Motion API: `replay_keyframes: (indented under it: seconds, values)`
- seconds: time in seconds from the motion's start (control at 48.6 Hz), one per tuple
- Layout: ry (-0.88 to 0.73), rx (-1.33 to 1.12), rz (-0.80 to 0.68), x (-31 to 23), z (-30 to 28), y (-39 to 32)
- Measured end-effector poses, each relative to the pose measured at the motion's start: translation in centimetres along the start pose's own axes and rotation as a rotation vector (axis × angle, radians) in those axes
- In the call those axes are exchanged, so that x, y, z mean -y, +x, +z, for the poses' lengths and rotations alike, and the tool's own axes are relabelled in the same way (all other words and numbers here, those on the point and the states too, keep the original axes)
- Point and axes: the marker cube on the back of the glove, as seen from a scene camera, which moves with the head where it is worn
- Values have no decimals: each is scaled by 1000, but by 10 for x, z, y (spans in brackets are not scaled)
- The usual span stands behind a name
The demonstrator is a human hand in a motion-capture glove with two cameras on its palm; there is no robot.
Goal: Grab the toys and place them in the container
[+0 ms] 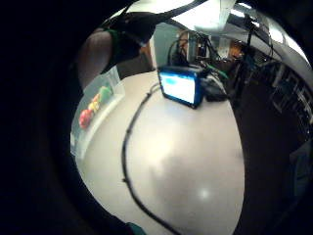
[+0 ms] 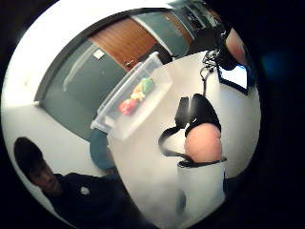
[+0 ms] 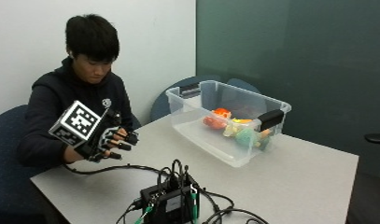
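- On the desk [image 3: 301, 177], close to the camera, sits a black box [image 3: 168, 203] with wires.
- Behind it, the gloved right hand [image 3: 109, 137] hangs over the desk edge, fingers loosely bent, holding nothing.
- Farther back, the clear container [image 3: 230, 121] stands on the desk, well apart from the hand.
- Inside it lie the toys [image 3: 236, 128], red, yellow and green.

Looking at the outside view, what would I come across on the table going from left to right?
The gloved right hand held above the table's left edge, then the black box with cables near the front, then the clear plastic container with the colourful toys inside, then bare table.
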Motion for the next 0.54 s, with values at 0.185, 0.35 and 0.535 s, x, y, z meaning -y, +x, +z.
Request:
replay_keyframes:
  seconds: [0.185, 0.35, 0.535]
  values:
    - [21, 5, -3, -15, 9, 27]
    - [104, 19, -4, -15, -8, 34]
    - [245, 82, 77, -15, -37, 51]
